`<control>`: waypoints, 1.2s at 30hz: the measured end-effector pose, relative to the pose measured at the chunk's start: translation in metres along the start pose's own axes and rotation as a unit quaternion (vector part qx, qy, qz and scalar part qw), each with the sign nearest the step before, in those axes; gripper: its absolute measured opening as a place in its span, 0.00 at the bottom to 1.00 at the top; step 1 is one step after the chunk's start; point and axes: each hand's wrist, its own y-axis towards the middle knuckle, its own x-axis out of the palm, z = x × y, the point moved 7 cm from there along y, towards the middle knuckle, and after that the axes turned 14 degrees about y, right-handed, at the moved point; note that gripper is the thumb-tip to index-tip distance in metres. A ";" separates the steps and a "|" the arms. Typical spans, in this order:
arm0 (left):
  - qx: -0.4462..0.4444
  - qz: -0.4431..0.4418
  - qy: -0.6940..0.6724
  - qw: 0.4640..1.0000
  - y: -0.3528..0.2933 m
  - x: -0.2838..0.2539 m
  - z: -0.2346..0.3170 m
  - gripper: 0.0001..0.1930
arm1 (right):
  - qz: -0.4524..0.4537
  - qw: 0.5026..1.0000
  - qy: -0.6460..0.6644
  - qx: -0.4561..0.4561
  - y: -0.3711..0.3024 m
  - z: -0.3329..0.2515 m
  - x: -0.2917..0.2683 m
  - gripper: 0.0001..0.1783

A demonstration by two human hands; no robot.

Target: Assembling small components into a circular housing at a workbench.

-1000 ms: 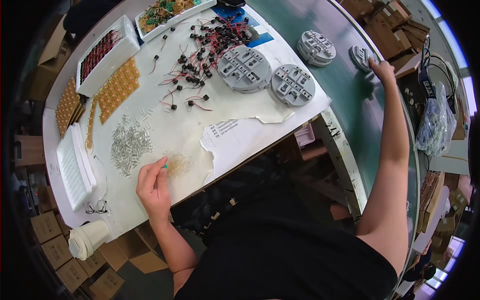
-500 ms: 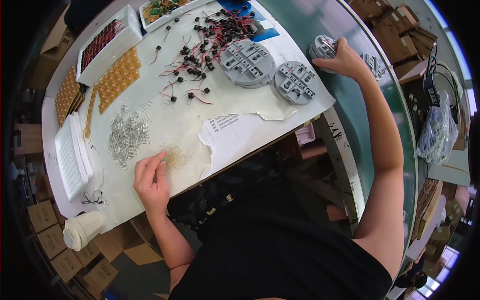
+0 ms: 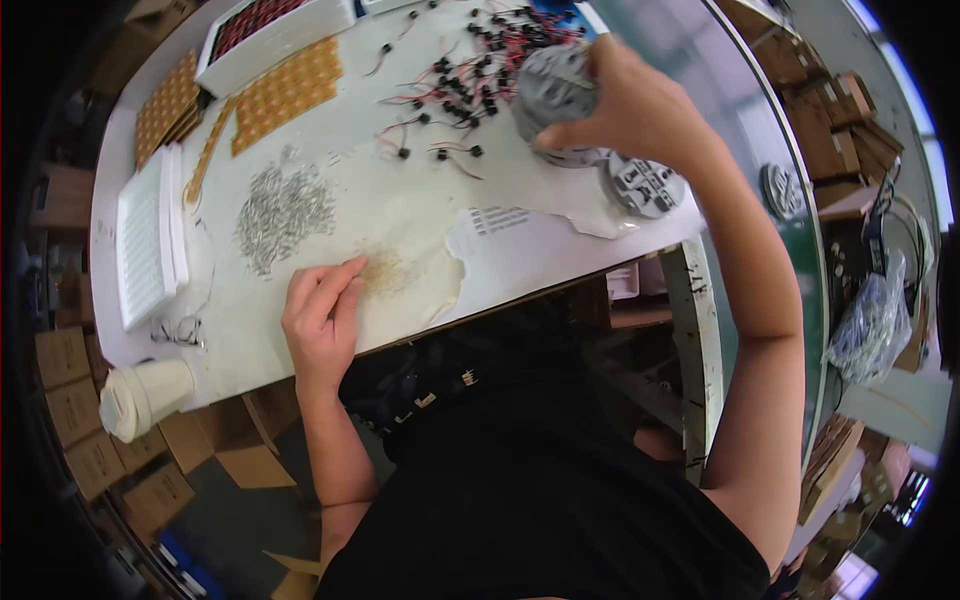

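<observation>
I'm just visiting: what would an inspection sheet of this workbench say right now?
Surface: white table under torn paper sheet.
Job's things: grey round disc in right hand; second disc on table edge; pale grain pile.
Clutter: silver pin heap; orange strips; white trays; paper cup.
Hands: right hand grips disc; left hand rests by grain pile.
Cables: red-black wired parts.
Surroundings: cardboard boxes; plastic bag.

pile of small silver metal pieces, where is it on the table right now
In the head view the pile of silver pieces lies on the white table, left of centre, just above the left hand and right of the white tray.
</observation>
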 end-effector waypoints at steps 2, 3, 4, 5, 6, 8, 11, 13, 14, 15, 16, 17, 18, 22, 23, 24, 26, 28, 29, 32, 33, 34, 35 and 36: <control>-0.027 0.008 -0.012 1.000 -0.006 -0.011 -0.024 0.11 | 0.113 0.990 0.078 -0.033 -0.003 -0.016 -0.012 0.53; -0.042 0.004 -0.035 0.998 -0.010 -0.015 -0.035 0.12 | 0.099 0.991 0.078 -0.047 -0.006 -0.037 -0.001 0.53; -0.056 0.001 -0.060 0.997 -0.014 -0.017 -0.046 0.12 | 0.084 0.988 0.084 -0.101 -0.019 -0.063 0.007 0.53; -0.069 -0.002 -0.085 0.994 -0.018 -0.018 -0.056 0.13 | 0.069 0.981 0.091 -0.154 -0.028 -0.086 0.017 0.52; -0.078 0.000 -0.083 0.993 -0.020 -0.018 -0.068 0.13 | 0.061 0.981 0.092 -0.159 -0.033 -0.104 0.033 0.52; -0.050 0.041 -0.131 0.989 -0.020 -0.023 -0.084 0.17 | -0.144 0.946 0.107 -0.268 -0.047 -0.158 0.098 0.53; -0.016 0.052 -0.130 0.990 -0.032 -0.028 -0.094 0.23 | -0.177 0.918 0.134 -0.328 -0.036 -0.193 0.143 0.46; 0.043 0.025 -0.079 0.996 -0.033 -0.035 -0.089 0.31 | -0.193 0.902 0.147 -0.357 -0.022 -0.206 0.155 0.42; 0.038 0.028 -0.080 0.996 -0.033 -0.040 -0.093 0.31 | -0.136 0.919 0.146 -0.339 -0.006 -0.200 0.149 0.32; 0.050 0.010 -0.066 0.997 -0.032 -0.042 -0.095 0.34 | -0.078 0.933 0.145 -0.319 0.007 -0.198 0.145 0.23; 0.065 -0.010 -0.053 0.996 -0.029 -0.042 -0.096 0.37 | -0.081 0.934 0.142 -0.318 0.013 -0.202 0.150 0.23; 0.081 -0.030 -0.041 0.995 -0.029 -0.041 -0.096 0.40 | -0.092 0.946 0.089 -0.298 0.019 -0.204 0.159 0.17; 0.080 -0.030 -0.044 0.995 -0.030 -0.041 -0.098 0.40 | -0.102 0.955 0.035 -0.277 0.025 -0.204 0.168 0.12; 0.093 -0.083 -0.027 0.992 -0.032 -0.035 -0.099 0.43 | -0.127 0.957 -0.047 -0.258 0.039 -0.202 0.188 0.05; 0.091 -0.083 -0.028 0.992 -0.031 -0.035 -0.099 0.43 | -0.134 0.955 -0.060 -0.259 0.040 -0.202 0.191 0.04; 0.089 -0.082 -0.029 0.992 -0.030 -0.035 -0.099 0.43 | -0.135 0.954 -0.061 -0.260 0.041 -0.202 0.192 0.04; 0.086 -0.082 -0.029 0.992 -0.033 -0.036 -0.100 0.43 | -0.133 0.954 -0.068 -0.258 0.042 -0.202 0.192 0.03; 0.057 -0.099 -0.004 0.993 -0.039 -0.034 -0.103 0.45 | -0.133 0.954 -0.071 -0.259 0.039 -0.204 0.193 0.03; 0.043 -0.108 0.009 0.993 -0.041 -0.034 -0.105 0.46 | -0.089 0.957 -0.035 -0.273 0.036 -0.207 0.187 0.02; 0.068 -0.046 -0.035 0.996 -0.043 -0.047 -0.104 0.48 | -0.004 0.953 0.038 -0.300 0.025 -0.214 0.173 0.03; 0.081 -0.015 -0.056 0.995 -0.043 -0.052 -0.103 0.50 | 0.003 0.967 0.096 -0.238 0.027 -0.208 0.166 0.03; 0.079 -0.015 -0.056 0.995 -0.044 -0.050 -0.105 0.50 | 0.009 0.973 0.154 -0.173 0.028 -0.203 0.160 0.04; 0.077 -0.023 -0.054 0.995 -0.044 -0.045 -0.107 0.50 | 0.015 0.972 0.210 -0.107 0.027 -0.195 0.158 0.05; 0.076 -0.032 -0.053 0.995 -0.044 -0.040 -0.108 0.50 | 0.015 0.972 0.210 -0.107 0.022 -0.197 0.157 0.05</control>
